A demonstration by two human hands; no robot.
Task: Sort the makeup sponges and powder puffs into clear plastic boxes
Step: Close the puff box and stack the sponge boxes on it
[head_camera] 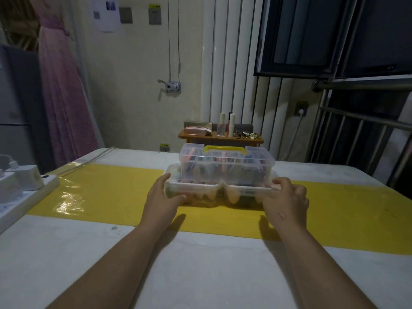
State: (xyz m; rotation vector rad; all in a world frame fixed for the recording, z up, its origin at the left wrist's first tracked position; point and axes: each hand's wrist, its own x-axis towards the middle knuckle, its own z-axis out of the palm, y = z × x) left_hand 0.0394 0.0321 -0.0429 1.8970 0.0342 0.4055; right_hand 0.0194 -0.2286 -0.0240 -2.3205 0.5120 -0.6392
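Head view: both hands hold a stack of two clear plastic boxes over the yellow strip [107, 192] that runs across the white table [200, 259]. The left hand [161, 198] grips the left end of the lower clear box [200, 186], its thumb lying along the front wall and its fingers curled over the top edge. The right hand [287, 198] grips the right end of the same box, fingers bent over the rim. Peach-coloured rounded pieces [233, 197] show through the front wall, too blurred to name. The upper clear box [225, 168], smaller and with a yellow handle [225, 149] on its lid, sits on top, packed with coloured items. Whether the stack rests on the table or is held just above it cannot be told. A white power strip [24, 190] lies at the table's left edge, and a wooden shelf [220, 139] with bottles stands behind
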